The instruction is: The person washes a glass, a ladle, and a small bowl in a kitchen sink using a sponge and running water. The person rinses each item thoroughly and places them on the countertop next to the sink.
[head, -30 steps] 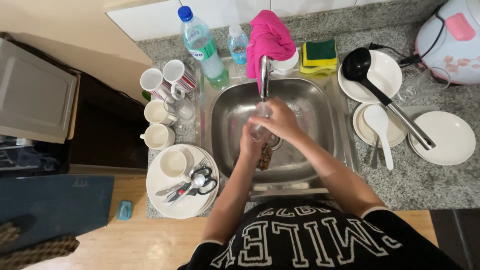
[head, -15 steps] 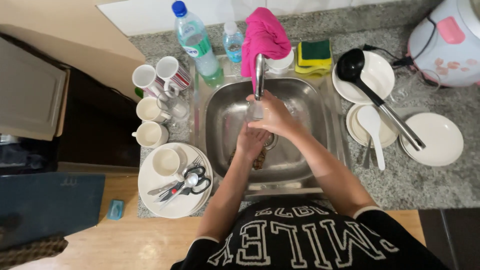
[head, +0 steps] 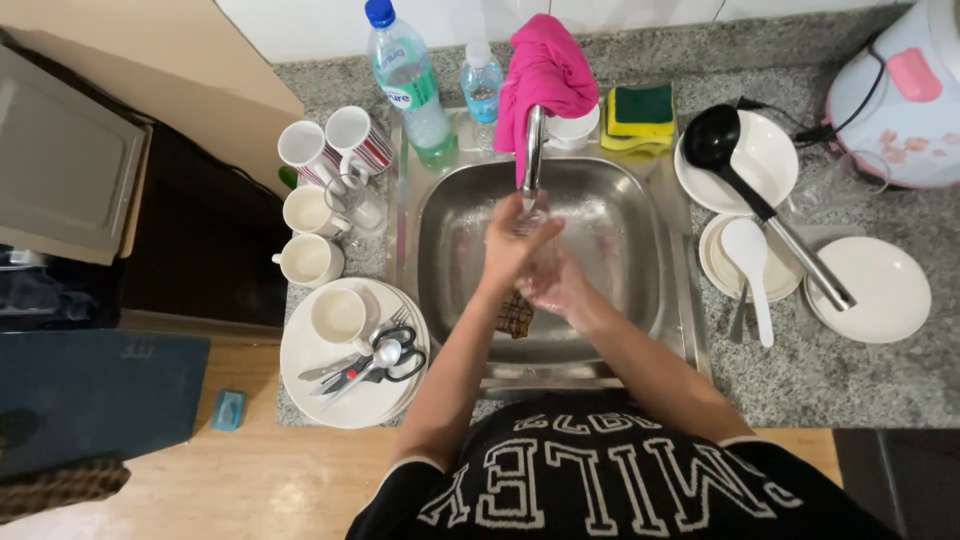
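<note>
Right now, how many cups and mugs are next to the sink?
5. Two striped mugs stand at the back, left of the sink. Two cream cups sit in front of them. One more cup rests on the plate with the cutlery.

The left hand (head: 515,240) has risen to the middle of the frame under the tap (head: 533,150), now above the right hand (head: 553,285); 1.0 s ago they were clasped together.
</note>
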